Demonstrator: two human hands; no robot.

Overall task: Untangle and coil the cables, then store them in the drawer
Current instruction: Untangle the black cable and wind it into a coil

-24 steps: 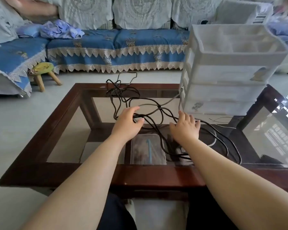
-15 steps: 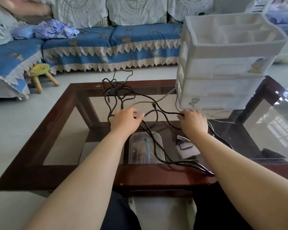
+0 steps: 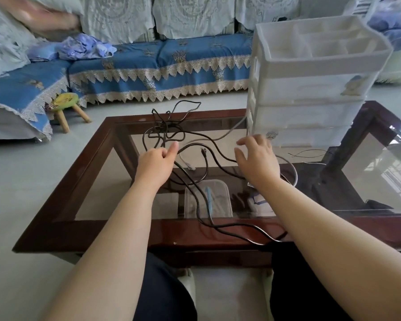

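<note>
Cables: black tangle (image 3: pixel 171 133) sprawls from the tabletop's (image 3: pixel 83 177) far edge to its near edge.
Left hand (image 3: pixel 154 164): fingers curled, pinching a black strand.
Right hand (image 3: pixel 257 158): fingers spread, blurred, above the cables.
Drawers: white unit (image 3: pixel 310 89) at the far right.

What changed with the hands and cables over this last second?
The left hand closed and now pinches a black cable, drawing it toward the left. The right hand lifted off the tangle and hovers open near the drawer unit. Cables have spread apart. The drawers remain shut, the unit unmoved on the table.
</note>
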